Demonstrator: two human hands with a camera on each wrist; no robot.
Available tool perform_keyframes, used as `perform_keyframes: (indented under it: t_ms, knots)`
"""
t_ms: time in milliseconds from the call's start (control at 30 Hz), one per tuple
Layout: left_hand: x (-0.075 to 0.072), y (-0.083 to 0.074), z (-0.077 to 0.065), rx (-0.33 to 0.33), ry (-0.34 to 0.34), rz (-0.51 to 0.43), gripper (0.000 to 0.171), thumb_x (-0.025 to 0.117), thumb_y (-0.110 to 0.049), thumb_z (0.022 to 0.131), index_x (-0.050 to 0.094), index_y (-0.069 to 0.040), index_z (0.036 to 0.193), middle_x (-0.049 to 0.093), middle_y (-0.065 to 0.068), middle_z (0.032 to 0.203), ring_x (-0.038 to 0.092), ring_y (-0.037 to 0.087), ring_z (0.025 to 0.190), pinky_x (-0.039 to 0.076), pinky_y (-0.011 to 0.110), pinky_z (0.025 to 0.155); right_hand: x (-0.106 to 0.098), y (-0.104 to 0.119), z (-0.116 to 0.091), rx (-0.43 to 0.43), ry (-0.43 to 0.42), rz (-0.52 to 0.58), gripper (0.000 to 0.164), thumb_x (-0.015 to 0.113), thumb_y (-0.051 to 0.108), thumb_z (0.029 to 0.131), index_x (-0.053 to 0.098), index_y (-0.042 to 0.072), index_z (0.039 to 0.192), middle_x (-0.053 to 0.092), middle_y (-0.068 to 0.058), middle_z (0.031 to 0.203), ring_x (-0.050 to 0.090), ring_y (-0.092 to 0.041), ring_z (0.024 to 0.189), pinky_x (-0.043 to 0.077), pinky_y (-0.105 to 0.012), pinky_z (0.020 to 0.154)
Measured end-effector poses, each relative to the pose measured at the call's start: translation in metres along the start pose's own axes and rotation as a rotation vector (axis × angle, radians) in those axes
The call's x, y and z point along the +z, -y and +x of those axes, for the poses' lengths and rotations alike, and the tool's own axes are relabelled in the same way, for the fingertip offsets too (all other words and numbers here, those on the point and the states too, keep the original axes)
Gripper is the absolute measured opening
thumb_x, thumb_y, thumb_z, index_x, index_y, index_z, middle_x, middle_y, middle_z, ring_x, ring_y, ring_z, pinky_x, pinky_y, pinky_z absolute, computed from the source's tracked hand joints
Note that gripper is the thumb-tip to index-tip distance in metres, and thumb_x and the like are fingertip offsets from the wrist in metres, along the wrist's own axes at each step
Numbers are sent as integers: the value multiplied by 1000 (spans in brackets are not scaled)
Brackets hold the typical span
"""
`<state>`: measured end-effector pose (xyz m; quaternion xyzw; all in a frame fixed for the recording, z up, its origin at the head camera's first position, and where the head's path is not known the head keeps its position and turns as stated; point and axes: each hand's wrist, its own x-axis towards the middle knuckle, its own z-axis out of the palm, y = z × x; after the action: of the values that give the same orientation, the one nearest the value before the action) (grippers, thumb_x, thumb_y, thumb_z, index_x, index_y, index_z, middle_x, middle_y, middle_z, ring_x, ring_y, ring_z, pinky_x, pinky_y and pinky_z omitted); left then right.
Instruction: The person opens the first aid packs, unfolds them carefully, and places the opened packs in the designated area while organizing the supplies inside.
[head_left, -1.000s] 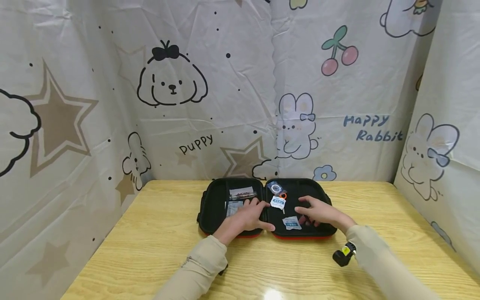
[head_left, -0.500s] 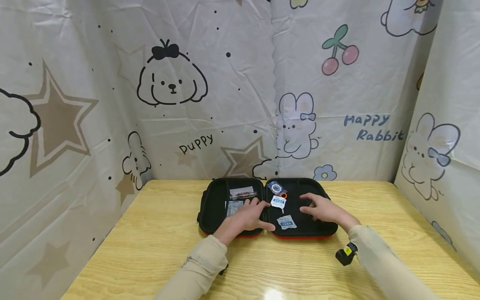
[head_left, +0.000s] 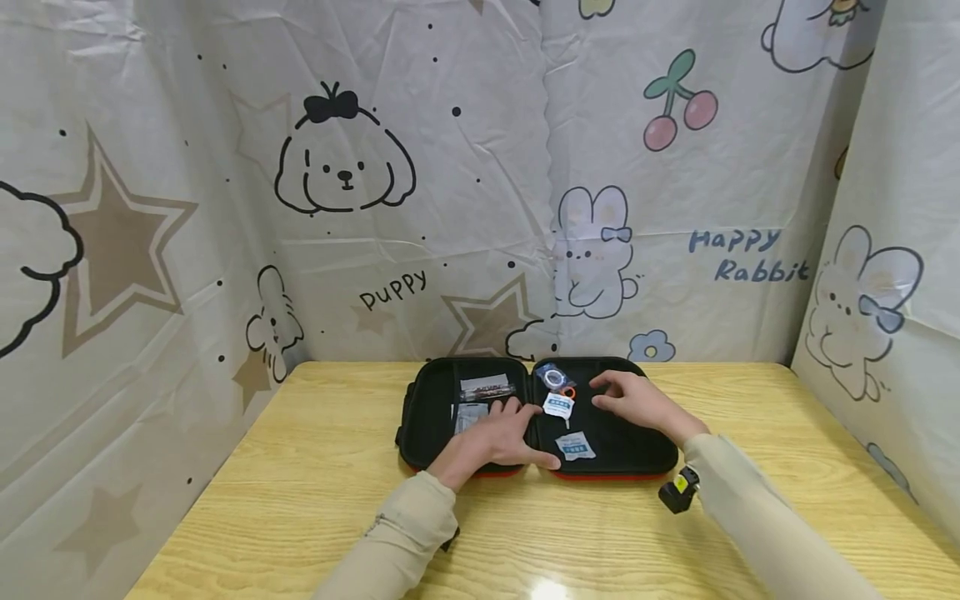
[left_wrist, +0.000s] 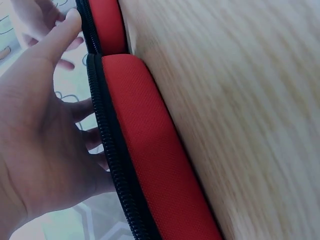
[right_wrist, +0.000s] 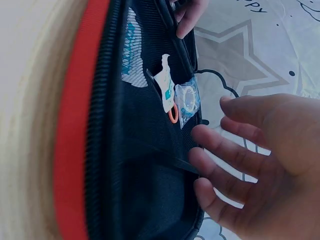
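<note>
A black zip case [head_left: 630, 442] with a red outside lies spread open on the table. My left hand [head_left: 497, 437] rests over the inner edge of its left half, thumb reaching across the hinge. My right hand [head_left: 637, 400] hovers above the right half, fingers loosely bent and holding nothing. Below it lies a white packet with blue print [head_left: 575, 447]. A second white packet [head_left: 557, 406] sits by the hinge, beside an orange loop [right_wrist: 173, 114] whose kind is unclear. Behind these is a clear-wrapped white ring [right_wrist: 188, 99].
In the case's left half are a clear-wrapped printed item [head_left: 487, 392] and a pale packet [head_left: 468, 415], partly behind my left hand. The wooden table [head_left: 300, 500] meets a printed cloth [head_left: 360, 250] at the back and sides.
The front packet has shifted slightly left within the right half. My right hand has come away from it, moving back and slightly left. My left hand has hardly moved.
</note>
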<state>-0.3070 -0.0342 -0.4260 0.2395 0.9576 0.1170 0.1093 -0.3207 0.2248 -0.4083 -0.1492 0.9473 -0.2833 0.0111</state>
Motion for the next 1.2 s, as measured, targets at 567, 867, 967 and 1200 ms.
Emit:
perform_keyframes:
  t_ms: [567,867,967,1200]
  knots:
    - [-1,-2,4,-69,52,-28,108,69,-77,71,30,-26,157,26,12,161,29,34,145,38,53,111,8,6,30,-69,12,-28,35,69,23,92,66,3,121,69,-6,92,60,-17,80,50,-38,76]
    - [-3,-4,3,-83,69,-44,107,71,-75,71,30,-26,157,25,12,162,27,34,145,37,55,111,22,7,43,-23,81,0,38,71,24,91,65,3,122,69,-12,102,63,-21,89,51,-42,82]
    - [-4,-4,2,-84,69,-41,107,71,-75,72,30,-26,157,25,12,162,27,34,146,37,54,111,27,6,48,-15,105,-20,41,74,25,89,65,2,123,70,-15,108,65,-25,95,52,-46,88]
    - [-4,-5,2,-79,73,-40,107,70,-75,72,30,-26,157,25,12,162,28,34,145,37,55,111,35,8,53,35,164,-82,50,82,25,81,67,4,124,69,-14,113,63,-24,100,50,-48,95]
